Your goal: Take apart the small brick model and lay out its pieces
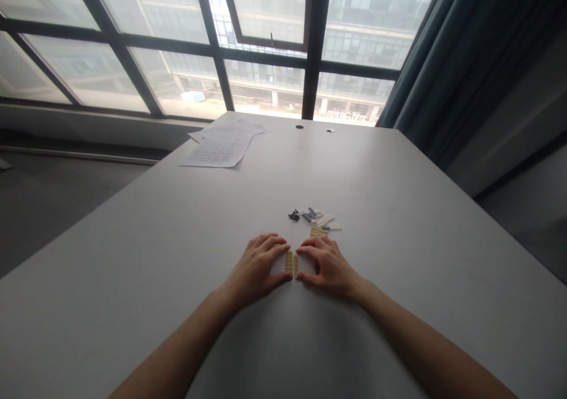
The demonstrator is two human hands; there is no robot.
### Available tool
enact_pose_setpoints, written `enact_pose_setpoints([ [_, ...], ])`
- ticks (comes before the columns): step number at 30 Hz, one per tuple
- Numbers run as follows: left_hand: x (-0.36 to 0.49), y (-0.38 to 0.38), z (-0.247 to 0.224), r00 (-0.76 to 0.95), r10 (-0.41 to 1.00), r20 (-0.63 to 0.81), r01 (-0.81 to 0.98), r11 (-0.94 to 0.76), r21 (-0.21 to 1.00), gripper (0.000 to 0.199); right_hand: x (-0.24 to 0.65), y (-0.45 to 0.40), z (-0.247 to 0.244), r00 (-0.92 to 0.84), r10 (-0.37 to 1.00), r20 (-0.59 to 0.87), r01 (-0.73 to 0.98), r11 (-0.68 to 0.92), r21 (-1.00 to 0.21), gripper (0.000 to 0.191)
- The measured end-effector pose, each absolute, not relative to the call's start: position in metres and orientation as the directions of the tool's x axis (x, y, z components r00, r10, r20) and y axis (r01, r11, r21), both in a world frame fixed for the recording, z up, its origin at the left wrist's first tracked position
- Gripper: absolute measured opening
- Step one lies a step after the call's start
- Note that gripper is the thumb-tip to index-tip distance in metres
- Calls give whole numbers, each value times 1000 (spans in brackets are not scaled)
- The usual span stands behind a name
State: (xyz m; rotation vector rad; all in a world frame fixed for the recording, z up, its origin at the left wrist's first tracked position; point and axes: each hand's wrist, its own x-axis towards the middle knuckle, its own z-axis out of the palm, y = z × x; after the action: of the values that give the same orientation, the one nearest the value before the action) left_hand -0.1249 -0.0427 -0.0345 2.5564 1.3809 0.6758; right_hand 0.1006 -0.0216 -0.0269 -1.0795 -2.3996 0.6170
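Observation:
My left hand [264, 263] rests on the table with thumb and fingertips at the two ends of a tan studded building plate [289, 262]. Opposite it, my right hand [326, 266] pinches a narrower tan building plate [296, 266] the same way. The two plates lie side by side, long edges parallel, with a thin gap between them. Just beyond the right knuckles is another tan plate [319, 232], partly covered by the fingers. Behind it lies a loose pile of white and grey building pieces [313, 214], and a few small black pieces [294, 215] sit at its left.
The white table [376, 210] stretches toward a large window. Printed paper sheets [225, 145] lie at its far left edge. Two round cable holes [300, 127] are near the back. A dark blue curtain [434, 62] hangs at the right.

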Motion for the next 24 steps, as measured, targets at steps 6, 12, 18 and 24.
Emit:
enact_pose_setpoints([
  [6, -125, -42, -33, 467, 830, 304, 760, -553, 340, 44, 96, -27, -29, -590, 769, 246, 598, 620, -508, 42],
  [12, -126, -42, -35, 478, 829, 292, 758, -556, 340, 45, 94, -29, -30, -603, 755, 259, 591, 641, -490, 44],
  [18, -126, -43, -35, 478, 822, 309, 751, -566, 342, 45, 96, -30, -29, -603, 753, 263, 589, 643, -490, 45],
  [24, -126, -43, -34, 480, 822, 306, 751, -565, 342, 47, 95, -30, -29, -599, 754, 270, 587, 643, -493, 45],
])
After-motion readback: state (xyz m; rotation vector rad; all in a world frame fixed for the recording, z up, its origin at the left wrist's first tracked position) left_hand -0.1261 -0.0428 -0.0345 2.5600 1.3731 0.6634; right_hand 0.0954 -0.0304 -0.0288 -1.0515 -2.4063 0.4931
